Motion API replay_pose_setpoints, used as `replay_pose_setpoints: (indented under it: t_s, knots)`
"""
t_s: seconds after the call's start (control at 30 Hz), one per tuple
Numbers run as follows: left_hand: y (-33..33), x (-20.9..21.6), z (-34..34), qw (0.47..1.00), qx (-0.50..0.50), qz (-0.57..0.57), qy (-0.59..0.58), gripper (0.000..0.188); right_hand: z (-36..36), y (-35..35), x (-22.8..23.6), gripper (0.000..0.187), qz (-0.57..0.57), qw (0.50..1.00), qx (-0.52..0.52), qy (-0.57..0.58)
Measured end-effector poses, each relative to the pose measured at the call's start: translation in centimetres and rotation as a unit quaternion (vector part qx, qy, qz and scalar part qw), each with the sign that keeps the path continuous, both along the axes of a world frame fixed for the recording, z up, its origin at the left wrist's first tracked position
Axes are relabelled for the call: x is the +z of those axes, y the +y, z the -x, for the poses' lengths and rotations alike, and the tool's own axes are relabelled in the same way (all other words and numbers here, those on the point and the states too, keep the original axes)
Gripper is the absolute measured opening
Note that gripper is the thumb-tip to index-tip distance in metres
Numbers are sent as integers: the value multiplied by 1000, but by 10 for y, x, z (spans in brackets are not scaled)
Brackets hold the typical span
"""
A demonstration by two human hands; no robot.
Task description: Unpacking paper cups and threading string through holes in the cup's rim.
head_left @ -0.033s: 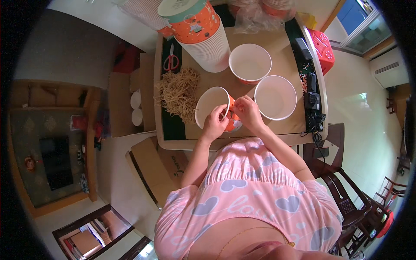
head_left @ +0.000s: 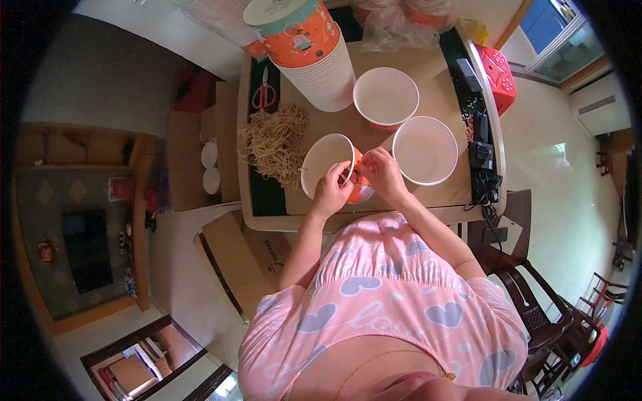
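Note:
An orange-and-white paper bucket (head_left: 323, 158) lies tipped at the table's near edge, its mouth facing left. My left hand (head_left: 332, 190) is closed over its rim, fingers reaching into the mouth. Against the bucket's printed side, my right hand (head_left: 384, 175) is closed in a pinch; whatever is between those fingertips is too small to make out. Two more paper buckets stand upright: one (head_left: 428, 152) just right of my right hand, another (head_left: 386, 99) farther back. Left of the tipped bucket lies a heap of tan twisted cords (head_left: 275, 144).
A tall stack of nested paper buckets (head_left: 314, 73) rises at the back left, beside red-handled scissors (head_left: 265, 93). Black adapters and cables (head_left: 481, 157) line the table's right edge. Bagged buckets (head_left: 404, 23) sit at the far edge. An open cardboard box (head_left: 190, 147) stands left of the table.

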State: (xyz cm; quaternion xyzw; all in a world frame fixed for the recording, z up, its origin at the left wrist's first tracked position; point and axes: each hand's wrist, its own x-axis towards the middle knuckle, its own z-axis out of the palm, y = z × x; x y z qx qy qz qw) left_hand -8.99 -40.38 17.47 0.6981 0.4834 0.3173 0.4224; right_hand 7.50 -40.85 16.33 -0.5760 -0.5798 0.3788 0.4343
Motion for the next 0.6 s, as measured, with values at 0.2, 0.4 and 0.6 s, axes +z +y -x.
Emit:
replay_pose_setpoints:
  t_s: [0.2,0.4,0.6]
  knots:
    - [1,-1,-1,1000,-12,7,-17,33,0,0,-1,14,-14,1000,7,-12]
    - [1,-7,0,999,-7,30,-19,27,-2,-2,1,12,1,1000,13,-11]
    - [2,-17,2,999,5,20,-28,27,-6,-4,-7,14,25,999,26,38]
